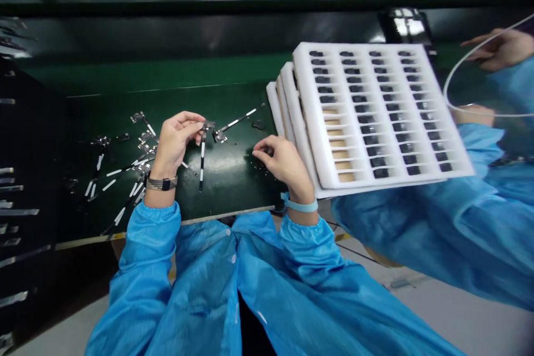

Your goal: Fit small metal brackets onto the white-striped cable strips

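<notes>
Left hand (174, 142): fingertips pinched on one circuit board (209, 124), striped flex tail (202, 161) attached; I would grip only board edges, leaving the tail unstrained. Right hand (287, 164): fingertips nearly together, contents I cannot tell, left of the white foam tray (304, 67). Second board (220, 136): on the surface (233, 181), between both hands.

A: How many hands are shown?
B: Four: the wearer's left hand (177, 138) and right hand (286, 162), plus two co-worker's hands (511, 48) at right.
A: Foam trays (354, 147)?
B: At least three, stacked; the uppermost bears four columns of slots (369, 129).
A: Strip-tailed boards (221, 135)?
B: One in the left hand, one immediately right; those at left overlap, precluding a count.
A: Wearer's wristbands (302, 207)?
B: Two.
A: White cables (500, 115)?
B: One, right.
</notes>
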Action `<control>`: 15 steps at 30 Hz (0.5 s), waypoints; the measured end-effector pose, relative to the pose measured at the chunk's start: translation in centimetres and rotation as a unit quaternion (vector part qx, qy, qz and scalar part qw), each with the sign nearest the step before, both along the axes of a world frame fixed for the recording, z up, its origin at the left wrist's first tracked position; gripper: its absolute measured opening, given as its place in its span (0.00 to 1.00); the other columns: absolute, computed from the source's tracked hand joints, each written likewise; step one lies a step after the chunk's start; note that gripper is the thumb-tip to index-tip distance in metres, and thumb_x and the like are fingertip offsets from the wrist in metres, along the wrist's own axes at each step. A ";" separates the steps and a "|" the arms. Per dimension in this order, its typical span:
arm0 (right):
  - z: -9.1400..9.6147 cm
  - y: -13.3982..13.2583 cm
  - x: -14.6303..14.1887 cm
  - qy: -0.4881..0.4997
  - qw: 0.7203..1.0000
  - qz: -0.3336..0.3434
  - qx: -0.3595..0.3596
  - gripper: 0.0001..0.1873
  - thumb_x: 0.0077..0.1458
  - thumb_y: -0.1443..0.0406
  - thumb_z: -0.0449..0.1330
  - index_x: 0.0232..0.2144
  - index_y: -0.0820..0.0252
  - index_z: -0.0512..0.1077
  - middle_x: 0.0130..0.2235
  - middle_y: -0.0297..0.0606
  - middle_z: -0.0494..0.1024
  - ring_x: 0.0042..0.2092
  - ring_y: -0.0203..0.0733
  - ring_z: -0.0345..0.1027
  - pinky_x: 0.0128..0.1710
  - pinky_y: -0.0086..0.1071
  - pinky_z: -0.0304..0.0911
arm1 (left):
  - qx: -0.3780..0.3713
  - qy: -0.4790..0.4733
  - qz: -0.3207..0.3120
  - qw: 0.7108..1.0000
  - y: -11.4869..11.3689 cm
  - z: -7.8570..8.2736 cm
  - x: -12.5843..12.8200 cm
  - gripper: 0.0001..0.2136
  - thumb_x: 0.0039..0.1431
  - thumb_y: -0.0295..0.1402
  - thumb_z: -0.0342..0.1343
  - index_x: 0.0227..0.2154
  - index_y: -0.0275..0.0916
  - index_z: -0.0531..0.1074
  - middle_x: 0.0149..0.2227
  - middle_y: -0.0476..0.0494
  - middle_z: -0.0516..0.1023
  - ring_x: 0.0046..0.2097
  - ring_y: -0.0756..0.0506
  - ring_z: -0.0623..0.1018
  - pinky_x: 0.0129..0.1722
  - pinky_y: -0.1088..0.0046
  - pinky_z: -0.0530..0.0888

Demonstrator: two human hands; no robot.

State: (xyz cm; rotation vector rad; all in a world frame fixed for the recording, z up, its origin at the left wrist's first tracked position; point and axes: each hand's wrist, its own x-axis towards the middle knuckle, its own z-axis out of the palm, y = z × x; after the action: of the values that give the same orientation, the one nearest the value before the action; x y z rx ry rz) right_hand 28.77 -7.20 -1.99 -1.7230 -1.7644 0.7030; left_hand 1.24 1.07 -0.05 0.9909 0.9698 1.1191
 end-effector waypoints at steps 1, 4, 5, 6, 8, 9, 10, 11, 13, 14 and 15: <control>-0.3 -0.5 0.0 -0.025 1.000 0.011 -0.010 0.03 0.59 0.66 0.69 0.32 0.55 0.79 0.34 0.40 0.80 0.39 0.51 0.72 0.43 0.44 0.67 | -0.004 -0.004 0.006 1.000 0.1 0.0 0.0 0.05 0.51 0.28 0.69 0.32 0.37 0.81 0.27 0.48 0.79 0.24 0.52 0.75 0.24 0.78 0.73; -0.8 -1.4 0.0 -0.048 0.999 0.019 -0.014 0.02 0.59 0.66 0.69 0.34 0.55 0.79 0.35 0.40 0.78 0.41 0.52 0.71 0.44 0.45 0.66 | -0.011 -0.017 0.018 1.000 0.2 -0.2 -0.1 0.05 0.52 0.28 0.68 0.33 0.37 0.81 0.27 0.48 0.78 0.25 0.52 0.75 0.24 0.78 0.73; -0.8 -1.6 0.1 -0.046 0.999 0.016 -0.010 0.01 0.60 0.66 0.68 0.34 0.55 0.79 0.36 0.40 0.78 0.42 0.52 0.71 0.44 0.44 0.66 | -0.012 -0.022 0.022 0.999 0.2 -0.3 -0.1 0.05 0.52 0.28 0.68 0.33 0.37 0.81 0.27 0.48 0.78 0.25 0.52 0.75 0.24 0.78 0.73; -0.7 -1.8 0.2 -0.045 0.999 0.014 -0.007 0.02 0.61 0.66 0.67 0.34 0.55 0.79 0.35 0.40 0.77 0.42 0.51 0.71 0.44 0.44 0.65 | -0.012 -0.028 0.026 0.999 0.3 -0.3 -0.2 0.05 0.53 0.27 0.68 0.33 0.38 0.80 0.27 0.48 0.78 0.25 0.52 0.75 0.24 0.78 0.72; -0.8 -2.1 0.3 -0.053 0.998 0.016 -0.010 0.03 0.61 0.66 0.68 0.34 0.55 0.78 0.35 0.39 0.76 0.41 0.52 0.70 0.44 0.44 0.65 | -0.012 -0.042 0.035 0.998 0.3 -0.4 -0.3 0.06 0.53 0.27 0.69 0.33 0.38 0.79 0.27 0.48 0.78 0.25 0.52 0.76 0.23 0.79 0.72; -0.9 -2.3 0.3 -0.063 0.998 0.020 -0.016 0.03 0.61 0.65 0.68 0.34 0.55 0.78 0.34 0.39 0.76 0.41 0.52 0.70 0.44 0.44 0.64 | -0.013 -0.048 0.037 0.998 0.3 -0.4 -0.4 0.07 0.53 0.27 0.70 0.34 0.38 0.79 0.28 0.48 0.79 0.26 0.52 0.76 0.23 0.78 0.71; -1.0 -2.4 0.1 -0.072 0.997 0.024 -0.022 0.03 0.60 0.65 0.68 0.34 0.55 0.77 0.34 0.39 0.76 0.41 0.52 0.69 0.44 0.44 0.64 | -0.013 -0.053 0.037 0.998 0.4 -0.4 -0.6 0.08 0.53 0.27 0.70 0.35 0.39 0.79 0.29 0.48 0.79 0.26 0.52 0.76 0.23 0.78 0.71; -1.2 -2.6 -0.1 -0.081 0.996 0.028 -0.026 0.03 0.60 0.65 0.68 0.34 0.55 0.77 0.34 0.40 0.75 0.41 0.53 0.69 0.44 0.44 0.64 | -0.013 -0.057 0.035 0.998 0.4 -0.3 -0.7 0.09 0.53 0.28 0.71 0.37 0.39 0.79 0.30 0.48 0.80 0.27 0.52 0.77 0.23 0.78 0.71; -1.7 -2.8 -0.6 -0.092 0.995 0.034 -0.028 0.03 0.61 0.67 0.65 0.34 0.55 0.75 0.35 0.40 0.74 0.42 0.54 0.68 0.44 0.45 0.64 | -0.011 -0.065 0.024 0.998 0.4 -0.2 -1.0 0.12 0.53 0.28 0.72 0.41 0.38 0.80 0.32 0.47 0.81 0.28 0.52 0.77 0.24 0.78 0.71; -1.8 -2.9 -0.9 -0.094 0.994 0.039 -0.025 0.04 0.62 0.68 0.64 0.33 0.55 0.74 0.35 0.41 0.74 0.42 0.54 0.67 0.45 0.45 0.64 | -0.011 -0.072 0.018 0.997 0.4 -0.1 -1.1 0.14 0.53 0.28 0.72 0.43 0.38 0.81 0.33 0.46 0.82 0.29 0.52 0.78 0.24 0.78 0.71; -1.9 -3.0 -1.1 -0.093 0.994 0.044 -0.020 0.05 0.62 0.68 0.62 0.33 0.55 0.73 0.35 0.42 0.74 0.43 0.54 0.67 0.45 0.46 0.65 | -0.012 -0.081 0.011 0.997 0.4 0.0 -1.2 0.16 0.52 0.28 0.73 0.44 0.37 0.81 0.34 0.46 0.82 0.29 0.52 0.78 0.25 0.78 0.72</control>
State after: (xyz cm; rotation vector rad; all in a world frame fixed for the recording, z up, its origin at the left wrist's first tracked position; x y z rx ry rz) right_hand 27.65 -10.15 -3.85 -1.7963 -1.9764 0.6364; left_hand 0.05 1.42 -0.06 0.8572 0.8633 1.1849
